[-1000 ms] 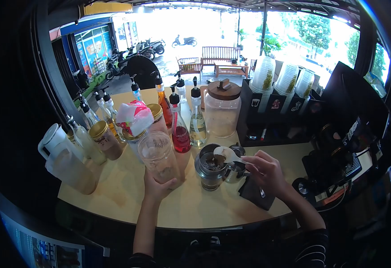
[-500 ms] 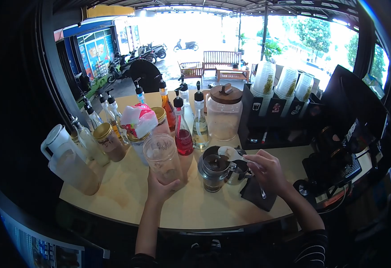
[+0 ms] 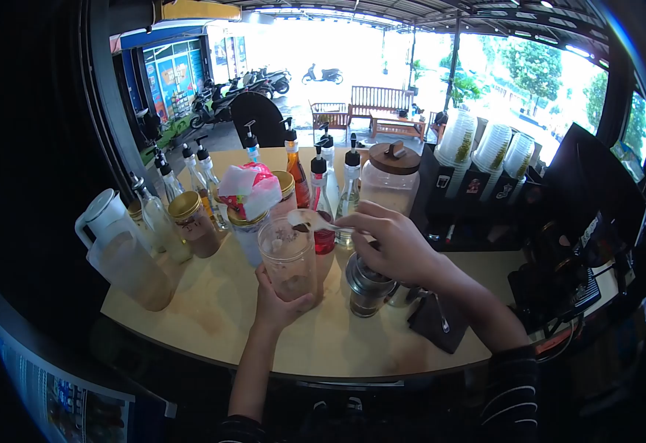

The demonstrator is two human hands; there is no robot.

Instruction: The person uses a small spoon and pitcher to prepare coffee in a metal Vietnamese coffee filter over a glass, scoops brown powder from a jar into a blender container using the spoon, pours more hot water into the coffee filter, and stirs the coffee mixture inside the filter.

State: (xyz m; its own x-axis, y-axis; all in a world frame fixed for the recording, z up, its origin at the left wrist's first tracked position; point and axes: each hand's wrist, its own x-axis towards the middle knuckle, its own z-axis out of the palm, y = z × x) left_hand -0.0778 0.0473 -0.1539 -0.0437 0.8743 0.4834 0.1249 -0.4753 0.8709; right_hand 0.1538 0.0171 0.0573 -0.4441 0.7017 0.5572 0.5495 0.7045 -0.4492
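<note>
My left hand (image 3: pixel 282 301) is wrapped around the lower part of a clear plastic jar (image 3: pixel 290 260), which has no lid on it. Over the jar's mouth, my right hand (image 3: pixel 389 236) grips a white plastic scoop (image 3: pixel 315 221) by its handle. A bit of dark stuff shows at the scoop's bowl. Below my right wrist stands a metal coffee dripper (image 3: pixel 368 286), partly covered by the hand. A dark folded cloth (image 3: pixel 441 325) with a metal spoon (image 3: pixel 442 313) on it lies to the right.
Pump bottles, one with red syrup (image 3: pixel 324 241), stand behind the jar. Gold-lidded jars (image 3: pixel 195 227) and white pitchers (image 3: pixel 127 269) are at the left. A wooden-lidded glass jar (image 3: pixel 390 184) and a black cup rack (image 3: pixel 467 203) with stacked plastic cups (image 3: pixel 457 139) stand at the back right.
My right hand has carried the scoop leftward from above the metal dripper to the mouth of the plastic jar. The left hand keeps its hold on the jar. The view has shifted slightly.
</note>
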